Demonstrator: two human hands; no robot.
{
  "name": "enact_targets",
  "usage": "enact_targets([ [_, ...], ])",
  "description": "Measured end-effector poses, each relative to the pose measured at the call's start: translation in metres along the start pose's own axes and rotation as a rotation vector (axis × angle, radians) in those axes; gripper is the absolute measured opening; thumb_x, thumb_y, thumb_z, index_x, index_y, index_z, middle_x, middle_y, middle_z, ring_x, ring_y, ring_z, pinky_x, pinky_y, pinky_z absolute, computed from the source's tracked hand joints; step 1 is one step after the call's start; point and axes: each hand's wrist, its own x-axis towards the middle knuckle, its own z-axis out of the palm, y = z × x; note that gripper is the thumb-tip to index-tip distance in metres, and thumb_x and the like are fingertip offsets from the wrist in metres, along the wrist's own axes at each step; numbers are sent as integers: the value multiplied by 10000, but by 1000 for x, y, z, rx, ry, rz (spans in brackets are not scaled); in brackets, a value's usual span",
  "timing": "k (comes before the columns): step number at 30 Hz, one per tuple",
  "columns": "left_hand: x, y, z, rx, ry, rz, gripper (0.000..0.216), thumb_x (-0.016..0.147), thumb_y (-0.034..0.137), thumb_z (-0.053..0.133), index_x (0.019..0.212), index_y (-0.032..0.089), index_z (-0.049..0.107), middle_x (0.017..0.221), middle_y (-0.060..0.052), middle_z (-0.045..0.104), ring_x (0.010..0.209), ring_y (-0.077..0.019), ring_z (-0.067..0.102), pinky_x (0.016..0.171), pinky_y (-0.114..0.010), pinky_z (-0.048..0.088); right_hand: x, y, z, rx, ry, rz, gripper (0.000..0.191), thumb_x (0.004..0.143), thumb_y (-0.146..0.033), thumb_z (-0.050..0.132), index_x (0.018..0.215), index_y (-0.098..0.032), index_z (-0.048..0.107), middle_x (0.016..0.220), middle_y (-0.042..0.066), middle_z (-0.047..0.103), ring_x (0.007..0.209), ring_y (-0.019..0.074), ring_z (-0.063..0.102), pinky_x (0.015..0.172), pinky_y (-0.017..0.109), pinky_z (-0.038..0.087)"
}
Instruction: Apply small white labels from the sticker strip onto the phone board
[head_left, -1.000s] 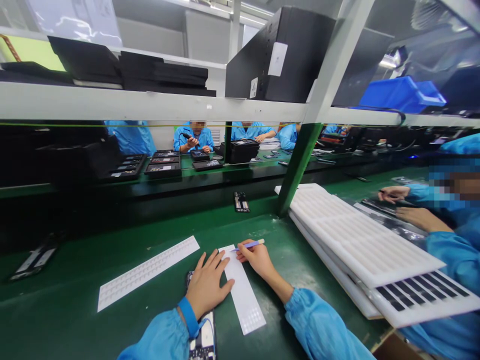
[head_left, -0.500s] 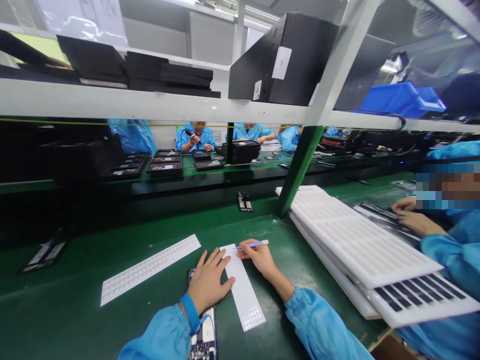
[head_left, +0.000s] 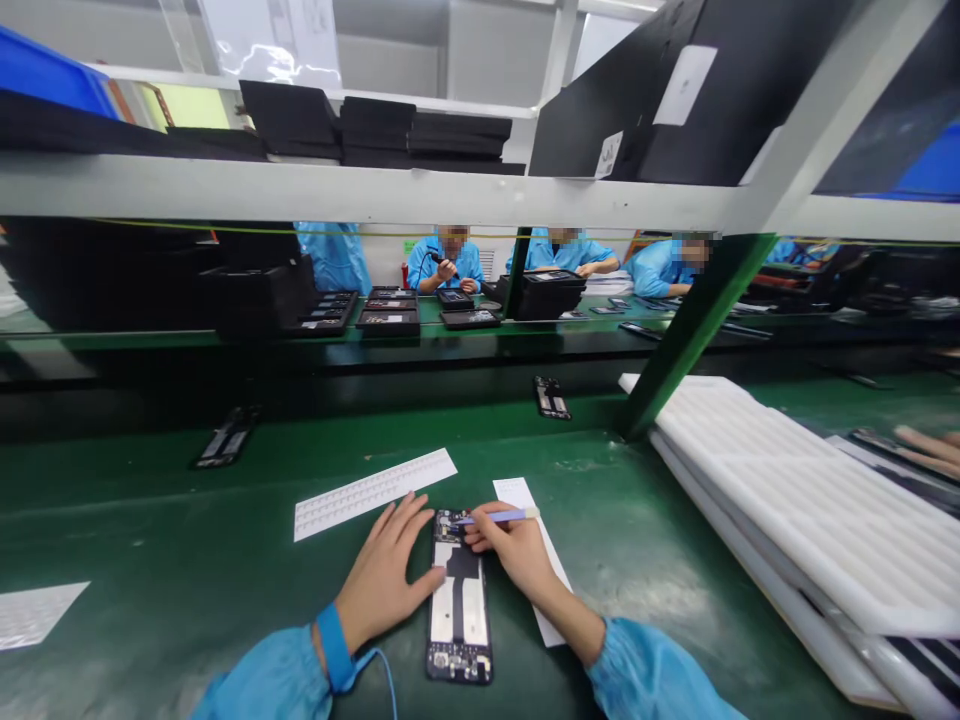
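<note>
1. The right hand pinches a thin purple stick between its fingers. The stick lies nearly flat and its tip touches the top end of an open phone.
2. The left hand lies flat and open on the green table. It holds nothing. Its thumb rests against the left edge of the phone.
3. The phone lies flat on the table between the two hands. Its back is off, so the dark parts inside show.
4. A blue band sits on the left wrist, and a thin blue cord runs down from it.
5. Both arms wear light blue sleeves.
6. Under the right hand lies a white paper strip, just beside the phone.
7. A longer white strip with rows of tiny dots lies just past the left hand.
8. Far out to the left of the left hand, another white sheet lies at the table edge.
9. Well to the right of the right hand is a stack of white trays.
10. Past the hands, two more dark phone parts lie on the table, one ahead and one off to the left.
11. Farther off, people in blue coats sit at another bench.
</note>
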Motion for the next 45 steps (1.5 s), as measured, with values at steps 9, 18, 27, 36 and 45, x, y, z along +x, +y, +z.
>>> enact_targets([
  [9,8,6,4,-10,-101,9,677,820,441,662,1401,242,379,1476,-20,351,1398,-264,230,1173,-505,208,-2,5,1,-80,-36,36,589,704,-680,788,823,-116,662,685,120,695,571,210,662,490,229,542],
  [18,8,6,1,-19,-92,30,525,825,383,659,1315,289,499,1430,-13,418,1361,-279,312,1149,-522,253,-3,5,5,-129,-55,29,563,725,-684,768,813,-137,668,690,111,693,594,232,664,507,257,551],
  [27,7,12,-6,24,-6,68,336,898,386,593,1201,245,569,1498,-52,300,1385,-299,250,1137,-519,271,13,-12,5,-134,158,-166,501,787,-648,735,846,-156,662,678,85,674,568,246,660,510,299,590],
  [36,8,-57,-4,236,247,-208,289,913,258,492,1186,173,537,1312,-118,478,1301,-323,364,1091,-557,302,96,10,61,-172,-293,-45,514,707,-600,800,800,-112,667,668,97,683,604,243,678,515,265,572],
  [45,10,-56,-2,214,182,-227,262,887,250,511,1137,221,584,1255,-83,517,1252,-302,414,1087,-522,317,100,25,55,-201,-346,-29,447,761,-559,782,824,-125,696,716,89,697,652,250,682,569,282,564],
])
